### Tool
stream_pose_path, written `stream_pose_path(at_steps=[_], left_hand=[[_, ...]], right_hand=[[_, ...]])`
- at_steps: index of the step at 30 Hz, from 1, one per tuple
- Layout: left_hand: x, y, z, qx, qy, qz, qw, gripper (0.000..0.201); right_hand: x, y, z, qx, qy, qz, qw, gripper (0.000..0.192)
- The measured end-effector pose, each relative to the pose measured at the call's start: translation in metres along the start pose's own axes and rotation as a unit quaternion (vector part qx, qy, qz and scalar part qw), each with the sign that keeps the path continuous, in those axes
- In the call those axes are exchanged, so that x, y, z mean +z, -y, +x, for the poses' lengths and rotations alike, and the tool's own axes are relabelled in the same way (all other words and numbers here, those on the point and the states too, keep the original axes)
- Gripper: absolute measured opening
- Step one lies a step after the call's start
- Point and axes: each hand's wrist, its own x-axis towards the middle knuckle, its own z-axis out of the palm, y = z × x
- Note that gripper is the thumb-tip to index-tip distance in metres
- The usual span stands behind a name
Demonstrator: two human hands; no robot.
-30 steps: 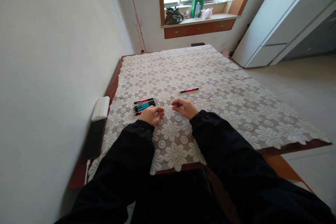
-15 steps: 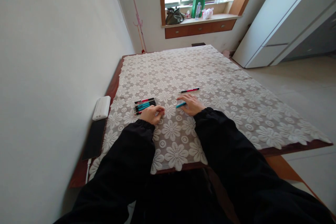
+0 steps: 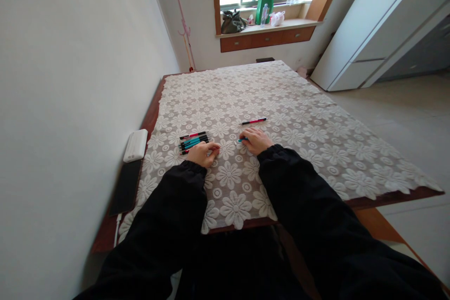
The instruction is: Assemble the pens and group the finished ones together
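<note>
My left hand [image 3: 203, 153] lies curled on the lace cloth at the near side of a row of several teal and red pens [image 3: 193, 140]. Its fingers close over a red pen whose ends [image 3: 216, 148] stick out on both sides of the hand. My right hand [image 3: 256, 140] rests palm down a little to the right, fingers closed on a teal pen [image 3: 241, 140] whose tip points left. A single red pen [image 3: 253, 121] lies alone just beyond my right hand. Both arms are in black sleeves.
The table [image 3: 386, 197] wears a white flower-lace cloth [image 3: 267, 93]. A white power bank [image 3: 135, 145] and a black flat device [image 3: 124, 187] sit at the left edge by the wall. A white cabinet [image 3: 369, 33] stands at the right, and bags line the window sill [image 3: 260, 26].
My hands drew apart from the middle. My right hand moved right and forward, a teal pen appearing in it, then pulled slightly back over it. My left hand stayed by the row.
</note>
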Motion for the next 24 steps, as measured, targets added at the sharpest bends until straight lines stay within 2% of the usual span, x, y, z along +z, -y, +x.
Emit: stream_pose_path(at_steps=[6, 10, 15, 18, 24], left_hand=[[-0.002, -0.001, -0.001, 0.012, -0.003, 0.014, 1.000, 0.019], [-0.003, -0.002, 0.000, 0.016, 0.005, 0.022, 1.000, 0.019], [-0.004, -0.003, -0.001, 0.015, 0.001, 0.021, 1.000, 0.019], [-0.004, -0.004, -0.001, 0.008, -0.003, 0.017, 1.000, 0.019], [-0.002, -0.002, 0.000, 0.014, 0.000, 0.011, 1.000, 0.019]], right_hand=[[-0.001, 0.014, -0.003, 0.027, -0.043, 0.046, 0.998, 0.030], [0.003, 0.022, -0.003, 0.015, -0.001, 0.016, 1.000, 0.038], [0.007, 0.025, -0.001, 0.024, 0.030, -0.001, 0.999, 0.018], [0.006, 0.024, 0.000, 0.028, 0.042, -0.004, 0.999, 0.013], [0.001, 0.016, 0.000, 0.011, 0.074, 0.015, 0.997, 0.027]])
